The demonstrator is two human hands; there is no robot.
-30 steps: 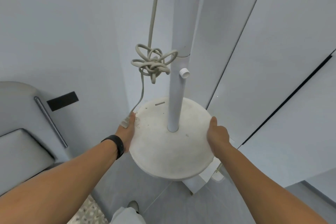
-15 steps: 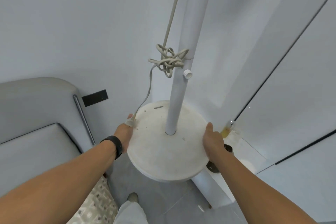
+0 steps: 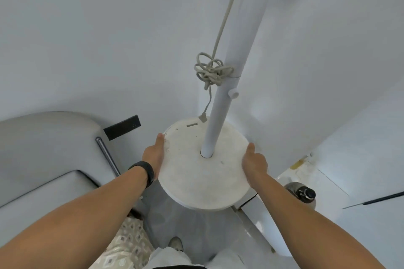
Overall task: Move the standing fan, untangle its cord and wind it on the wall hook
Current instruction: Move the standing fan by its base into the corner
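Observation:
The standing fan's round white base (image 3: 196, 179) is held between my two hands, above the grey floor. My left hand (image 3: 154, 155), with a black wristband, grips its left rim. My right hand (image 3: 254, 164) grips the right rim, thumb on top. The white pole (image 3: 220, 111) rises from the base's middle and leaves the frame at the top. A beige cord hangs beside the pole in a tangled knot (image 3: 211, 71), one loop around the pole. Its plug (image 3: 202, 117) dangles at the base's far rim. No wall hook is in view.
A grey padded seat (image 3: 43, 137) with a metal bar (image 3: 107, 155) stands at the left, under a black patch (image 3: 121, 127) on the wall. At the right a low white surface (image 3: 306, 172) carries a dark bottle (image 3: 302, 194). A patterned rug (image 3: 126, 244) and my shoe (image 3: 176, 243) are below.
The base has shifted right and further from the seat, both hands still on its rim. The plug has swung from beside my left hand to the far rim by the pole.

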